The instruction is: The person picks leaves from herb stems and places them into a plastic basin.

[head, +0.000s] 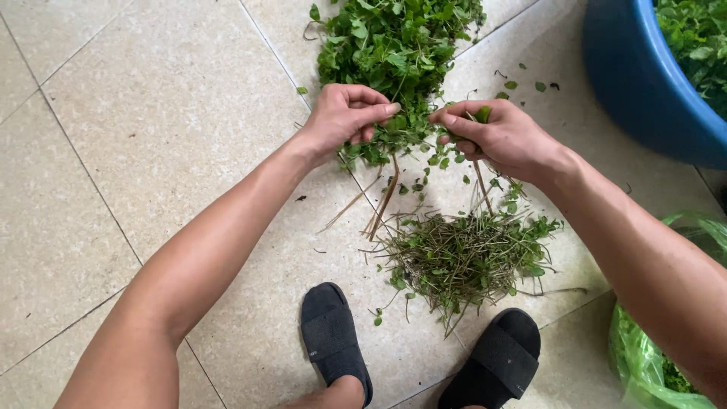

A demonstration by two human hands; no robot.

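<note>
Nearest my lens, at about six o'clock, I see two black slippers [333, 341] planted on the pale tiled floor [151, 113], toes pointing up the frame. Starting at nine o'clock and moving across, my left forearm runs diagonally up to the left hand [344, 117], just above the centre. Its fingers are curled and pinched shut on a bunch of leafy green sprigs [394, 136], whose pale stalks hang down towards six o'clock. Directly above both hands, at twelve o'clock, lies the big heap of fresh greens [397, 38] on the tiles; the held bunch touches its lower edge. Just below the hands, at around five o'clock of centre, sits a pile of stripped stems [462, 257], thin and wiry with a few leaves left among them, between the hands and the slippers.

Further right, the right hand [496, 136] is closed too, thumb and fingertips nipping the same sprigs from the other side, nearly meeting the left thumb. At two o'clock a blue basin [636, 83] holds more greens, well apart from the hands. At four o'clock a green plastic bag [651, 348] shows beneath my right forearm.
</note>
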